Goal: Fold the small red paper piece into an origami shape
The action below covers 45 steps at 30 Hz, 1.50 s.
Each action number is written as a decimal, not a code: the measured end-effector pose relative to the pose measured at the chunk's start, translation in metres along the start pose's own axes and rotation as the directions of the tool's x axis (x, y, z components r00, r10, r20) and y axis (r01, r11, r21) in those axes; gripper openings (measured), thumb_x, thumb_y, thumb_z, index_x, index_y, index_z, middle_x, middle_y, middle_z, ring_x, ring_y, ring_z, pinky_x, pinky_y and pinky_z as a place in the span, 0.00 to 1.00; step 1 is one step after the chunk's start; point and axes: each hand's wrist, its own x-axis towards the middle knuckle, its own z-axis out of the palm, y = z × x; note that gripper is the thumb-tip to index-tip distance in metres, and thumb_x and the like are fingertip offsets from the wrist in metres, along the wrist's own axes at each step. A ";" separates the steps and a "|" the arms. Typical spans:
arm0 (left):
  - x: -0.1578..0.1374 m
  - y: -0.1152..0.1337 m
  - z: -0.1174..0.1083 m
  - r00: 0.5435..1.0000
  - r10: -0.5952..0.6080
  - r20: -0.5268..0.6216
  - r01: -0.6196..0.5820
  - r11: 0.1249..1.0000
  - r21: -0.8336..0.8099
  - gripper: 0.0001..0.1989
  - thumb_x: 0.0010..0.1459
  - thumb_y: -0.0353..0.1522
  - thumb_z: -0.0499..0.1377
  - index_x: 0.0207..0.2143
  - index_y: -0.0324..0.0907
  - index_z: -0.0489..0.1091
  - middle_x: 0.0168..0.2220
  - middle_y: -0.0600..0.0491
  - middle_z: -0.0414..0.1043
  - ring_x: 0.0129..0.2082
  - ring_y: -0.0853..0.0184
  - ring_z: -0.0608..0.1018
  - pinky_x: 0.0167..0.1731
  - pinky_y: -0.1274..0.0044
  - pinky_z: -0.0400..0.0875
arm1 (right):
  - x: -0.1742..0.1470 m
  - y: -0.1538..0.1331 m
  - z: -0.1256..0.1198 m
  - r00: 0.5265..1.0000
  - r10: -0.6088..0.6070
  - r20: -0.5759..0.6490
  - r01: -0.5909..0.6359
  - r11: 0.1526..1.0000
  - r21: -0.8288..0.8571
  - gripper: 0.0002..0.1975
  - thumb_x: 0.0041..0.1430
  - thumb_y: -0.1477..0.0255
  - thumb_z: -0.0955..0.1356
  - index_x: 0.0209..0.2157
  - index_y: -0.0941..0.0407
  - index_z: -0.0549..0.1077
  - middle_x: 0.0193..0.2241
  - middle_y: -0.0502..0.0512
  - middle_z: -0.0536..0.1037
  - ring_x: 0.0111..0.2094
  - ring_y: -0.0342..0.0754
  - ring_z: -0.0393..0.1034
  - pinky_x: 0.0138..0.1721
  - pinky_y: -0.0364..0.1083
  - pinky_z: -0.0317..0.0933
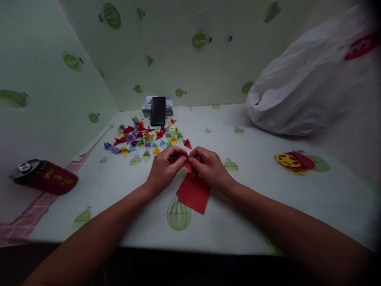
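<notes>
Between my fingertips is a small folded piece of red paper (188, 165), pointed at its lower end. My left hand (166, 167) pinches it from the left, thumb against forefinger. From the other side my right hand (210, 166) is closed on the same piece, its fingertips meeting those of the left. Just below the hands a flat square of red paper (194, 194) lies on the table, its top edge partly covered by my right hand. Beyond my left hand spreads a pile of small folded paper cranes (145, 137) in several colours.
Behind the cranes a black phone (158, 111) leans on a tissue box (146, 110). A red can (47, 176) is at the left. At the right are yellow and red cut-out pieces (293, 162) and a large white plastic bag (297, 87). The patterned table (238, 230) ends in front of me.
</notes>
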 end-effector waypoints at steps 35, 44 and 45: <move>0.000 -0.008 0.008 0.958 -0.261 0.117 0.282 0.802 -0.526 0.15 0.50 0.35 0.70 0.36 0.40 0.69 0.31 0.56 0.74 0.31 0.71 0.77 0.39 0.75 0.73 | 0.002 -0.002 -0.002 0.998 0.058 0.030 -0.065 0.911 0.407 0.13 0.56 0.65 0.72 0.39 0.54 0.67 0.23 0.45 0.74 0.21 0.40 0.67 0.26 0.42 0.62; -0.002 -0.004 0.004 0.985 -0.167 0.045 0.173 0.940 -0.295 0.10 0.53 0.34 0.67 0.36 0.40 0.72 0.36 0.53 0.73 0.35 0.69 0.76 0.38 0.76 0.72 | 0.004 0.001 -0.002 1.000 -0.015 -0.003 0.015 0.973 0.230 0.08 0.55 0.67 0.71 0.29 0.56 0.70 0.23 0.47 0.72 0.22 0.40 0.65 0.27 0.43 0.62; -0.002 -0.004 0.004 0.986 -0.162 0.051 0.169 0.939 -0.298 0.10 0.53 0.34 0.66 0.36 0.40 0.72 0.35 0.53 0.73 0.34 0.69 0.75 0.37 0.76 0.72 | 0.003 0.001 -0.002 1.000 -0.028 -0.005 0.028 0.977 0.212 0.08 0.56 0.68 0.71 0.29 0.56 0.70 0.23 0.47 0.72 0.23 0.41 0.66 0.27 0.43 0.63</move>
